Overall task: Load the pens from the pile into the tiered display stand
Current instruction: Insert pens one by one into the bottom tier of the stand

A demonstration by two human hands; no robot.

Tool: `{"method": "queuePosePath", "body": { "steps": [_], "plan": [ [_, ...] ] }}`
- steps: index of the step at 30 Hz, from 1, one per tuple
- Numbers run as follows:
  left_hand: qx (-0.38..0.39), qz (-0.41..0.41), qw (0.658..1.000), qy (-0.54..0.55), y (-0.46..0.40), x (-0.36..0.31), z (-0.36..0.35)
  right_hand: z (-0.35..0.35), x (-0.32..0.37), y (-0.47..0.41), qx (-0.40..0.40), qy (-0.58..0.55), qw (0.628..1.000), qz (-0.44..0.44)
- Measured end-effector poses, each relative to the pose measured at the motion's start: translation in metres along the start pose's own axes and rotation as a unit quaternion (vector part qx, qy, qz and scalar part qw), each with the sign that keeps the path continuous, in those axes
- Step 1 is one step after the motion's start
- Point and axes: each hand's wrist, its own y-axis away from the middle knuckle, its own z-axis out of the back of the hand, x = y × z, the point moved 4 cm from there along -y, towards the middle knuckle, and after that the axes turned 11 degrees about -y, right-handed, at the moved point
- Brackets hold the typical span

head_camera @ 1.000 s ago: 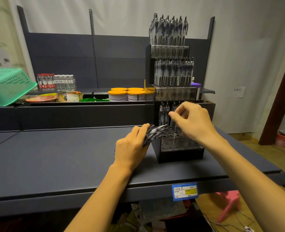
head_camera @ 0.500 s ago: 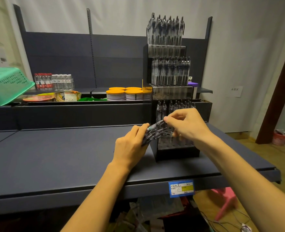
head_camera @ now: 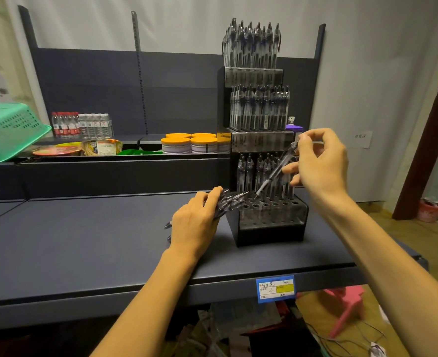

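Currently, the right hand (head_camera: 321,163) pinches one pen (head_camera: 277,171) near its clip end between thumb and fingertips. The pen is tilted, tip down and toward the left hand, so that the tip aims at an empty hole in the bottom tier of the display stand (head_camera: 267,215). Holding the pen high on the barrel keeps the fingers clear of the pens already standing behind the target hole. The tip appears to be at or just above the hole; whether it has entered cannot be told.

The left hand (head_camera: 194,222) is closed around a bundle of pens (head_camera: 229,200), knuckles up, and rests on the shelf (head_camera: 84,233) just beside the stand. The bundle's tips point toward the right hand, probably so that each pen can be drawn out and seated with little travel. Two pen ends protrude from under the left palm on the side away from the stand.

Status of the stand: the two upper tiers appear full. The bottom tier holds a rear group of upright pens, and the front rows nearest the hands are open holes. The judged step is seating one pen; the bottom tier remains largely unfilled.
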Motion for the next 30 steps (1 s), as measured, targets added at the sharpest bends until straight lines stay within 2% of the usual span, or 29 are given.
{"method": "queuePosePath", "body": {
  "steps": [3, 8, 14, 19, 23, 26, 30],
  "plan": [
    [-0.008, 0.000, 1.000, -0.023, 0.000, 0.000, 0.001, -0.002, -0.001, 0.002, 0.006, 0.037, 0.999, 0.035],
    [-0.021, -0.012, 0.999, -0.046, -0.001, -0.001, 0.001, -0.011, -0.006, 0.001, 0.034, 0.051, 0.997, 0.041],
    [-0.025, -0.006, 0.999, -0.044, 0.000, 0.003, -0.001, -0.027, -0.015, 0.000, 0.124, 0.114, 0.985, 0.028],
    [-0.020, -0.011, 0.999, -0.038, 0.001, 0.003, -0.003, -0.033, -0.016, -0.004, 0.129, 0.145, 0.980, 0.039],
    [-0.015, -0.009, 0.999, -0.035, 0.001, 0.003, -0.003, -0.038, -0.015, -0.008, 0.151, 0.176, 0.972, 0.030],
    [-0.015, -0.009, 0.999, -0.036, 0.001, 0.003, -0.003, -0.044, -0.021, -0.006, 0.201, 0.192, 0.960, -0.014],
    [-0.017, -0.011, 0.999, -0.036, 0.001, 0.003, -0.002, -0.043, -0.025, -0.003, 0.189, 0.176, 0.966, -0.032]
  ]
}}
